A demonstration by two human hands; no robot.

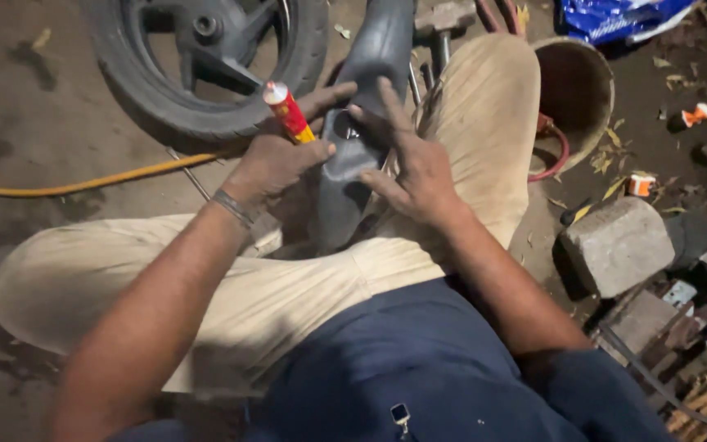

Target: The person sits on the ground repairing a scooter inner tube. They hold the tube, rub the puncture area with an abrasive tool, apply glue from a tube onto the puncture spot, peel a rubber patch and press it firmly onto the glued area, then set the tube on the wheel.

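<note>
A: What is held in the left hand (276, 160)?

B: A small red and yellow tube (289, 112) is held there. It is pinched between the thumb and the fingers, with its white cap end pointing up.

A: And the right hand (411, 168)?

B: Nothing is gripped by it. Its fingers are spread wide and laid flat on a black rubber inner tube (353, 131).

A: Where is the rubber tube kept?

B: It is draped over the lap, between the two legs in tan trousers (231, 286). It is touched by both hands.

A: What else is seen nearby?

B: A black wheel (198, 65) is lying on the ground just past the left hand. A yellow hose (83, 182) is stretched out beside it. A round bowl (578, 90) is seen by the right knee, and a grey stone block (619, 244) is set near it.
</note>
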